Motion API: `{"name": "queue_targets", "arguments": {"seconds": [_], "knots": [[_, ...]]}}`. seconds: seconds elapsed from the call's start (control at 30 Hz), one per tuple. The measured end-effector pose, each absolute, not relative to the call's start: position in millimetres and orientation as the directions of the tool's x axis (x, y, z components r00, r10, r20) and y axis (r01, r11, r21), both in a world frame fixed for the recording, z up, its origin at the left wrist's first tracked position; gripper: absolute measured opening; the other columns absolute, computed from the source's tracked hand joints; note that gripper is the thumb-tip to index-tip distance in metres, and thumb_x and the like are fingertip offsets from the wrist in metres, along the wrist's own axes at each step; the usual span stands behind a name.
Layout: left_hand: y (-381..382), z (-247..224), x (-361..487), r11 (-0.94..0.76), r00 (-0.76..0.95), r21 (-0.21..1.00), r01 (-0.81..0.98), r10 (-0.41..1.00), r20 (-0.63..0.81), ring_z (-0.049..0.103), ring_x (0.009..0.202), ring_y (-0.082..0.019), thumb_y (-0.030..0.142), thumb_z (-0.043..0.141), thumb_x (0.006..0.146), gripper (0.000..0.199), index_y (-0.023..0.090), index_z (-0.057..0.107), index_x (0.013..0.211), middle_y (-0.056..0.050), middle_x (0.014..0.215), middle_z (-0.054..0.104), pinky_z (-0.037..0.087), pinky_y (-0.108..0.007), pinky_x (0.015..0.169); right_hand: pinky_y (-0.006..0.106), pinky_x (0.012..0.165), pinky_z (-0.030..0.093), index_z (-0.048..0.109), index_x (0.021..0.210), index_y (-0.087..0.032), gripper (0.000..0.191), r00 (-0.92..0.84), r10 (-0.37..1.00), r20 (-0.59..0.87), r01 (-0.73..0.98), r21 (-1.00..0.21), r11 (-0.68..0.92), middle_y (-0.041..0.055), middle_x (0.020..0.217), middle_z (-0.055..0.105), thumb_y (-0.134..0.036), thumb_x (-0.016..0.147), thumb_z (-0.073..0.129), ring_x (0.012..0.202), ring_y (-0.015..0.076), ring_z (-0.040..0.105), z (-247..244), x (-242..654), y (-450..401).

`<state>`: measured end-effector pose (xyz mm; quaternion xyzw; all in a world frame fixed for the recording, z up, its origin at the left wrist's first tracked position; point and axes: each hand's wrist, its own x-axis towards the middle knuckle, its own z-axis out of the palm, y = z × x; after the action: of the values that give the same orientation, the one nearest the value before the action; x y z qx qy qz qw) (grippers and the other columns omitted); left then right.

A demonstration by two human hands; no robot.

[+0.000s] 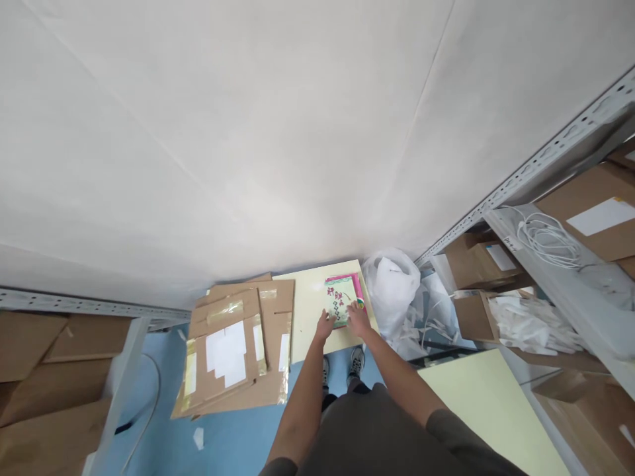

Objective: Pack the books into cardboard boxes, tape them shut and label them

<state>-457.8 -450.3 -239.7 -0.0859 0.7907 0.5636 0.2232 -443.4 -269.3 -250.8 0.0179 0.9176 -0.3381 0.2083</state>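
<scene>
A pale green booklet with dark pink lettering and a dark diamond pattern lies flat on the right part of a cream table. A bright pink sheet shows past its right side and far edge, apparently underneath. The left hand is at the booklet's near left corner, its fingers partly bent; the right hand reaches over the near right part, fingers loosely spread. Both seem to touch the cover, but I cannot tell whether either one pinches it or merely rests there. Just right of the table sits a white plastic bag, bulging with white material, with loose clear wrapping beside its near side. On the left, flattened cardboard boxes with tape and white labels overlap the table's left end. Nearer, two shoes stand on a blue floor, where a white scrap lies to the left. Another cream surface lies near right. Farther right, a shelf holds a coiled white cable and a carton; more cartons fill the far left side. A pale wall rises beyond the table.
</scene>
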Motion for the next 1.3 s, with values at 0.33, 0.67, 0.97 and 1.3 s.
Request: {"name": "queue_targets", "arguments": {"seconds": [0.33, 0.67, 0.97, 1.3], "knots": [[-491, -227, -465, 0.136, -0.831, 0.821, -0.554, -0.036, -0.555, 0.073, 0.102, -0.027, 0.037, 0.080, 0.073, 0.042, 0.018, 0.063, 0.106, -0.010, 0.105, 0.073, 0.061, -0.043, 0.086, 0.061, 0.125, 0.032, 0.060, 0.143, -0.031, 0.062, -0.916, -0.013, -0.400, 0.345, -0.805, 0.483, 0.0075, 0.147, 0.064, -0.034, 0.082, 0.073, 0.151, 0.0370, 0.044, -229, -452, -287], [-529, -152, -469, -0.068, -0.804, 0.893, -0.445, 0.469, -0.366, 0.073, 0.109, -0.026, 0.059, 0.080, 0.071, 0.066, 0.024, 0.062, 0.124, -0.012, 0.131, 0.070, 0.059, -0.037, 0.086, 0.048, 0.092, 0.061, 0.056, 0.146, -0.030, 0.079, -0.877, 0.129, -0.463, 0.449, -0.885, -0.120, 0.0087, 0.126, 0.076, -0.039, 0.070, 0.078, 0.109, 0.0321, 0.076, -141, -432, -272], [-495, -113, -469, -0.039, -0.653, 0.883, -0.469, 0.688, -0.316, 0.073, 0.110, -0.030, 0.054, 0.085, 0.070, 0.095, 0.026, 0.050, 0.153, -0.015, 0.138, 0.068, 0.060, -0.040, 0.086, 0.044, 0.089, 0.061, 0.065, 0.127, -0.025, 0.063, -0.918, 0.207, -0.337, 0.288, -0.929, -0.233, 0.0087, 0.118, 0.079, -0.044, 0.071, 0.084, 0.107, 0.0309, 0.076, -69, -368, -240], [-354, -75, -401, 0.105, -0.511, 0.924, -0.368, 0.807, -0.295, 0.072, 0.110, -0.029, 0.037, 0.085, 0.069, 0.075, 0.024, 0.063, 0.140, -0.014, 0.141, 0.067, 0.060, -0.037, 0.082, 0.042, 0.088, 0.059, 0.067, 0.123, -0.027, 0.052, -0.856, 0.432, -0.285, 0.120, -0.921, -0.372, 0.0064, 0.122, 0.078, -0.044, 0.077, 0.085, 0.112, 0.0312, 0.074, -41, -222, -148]]}}
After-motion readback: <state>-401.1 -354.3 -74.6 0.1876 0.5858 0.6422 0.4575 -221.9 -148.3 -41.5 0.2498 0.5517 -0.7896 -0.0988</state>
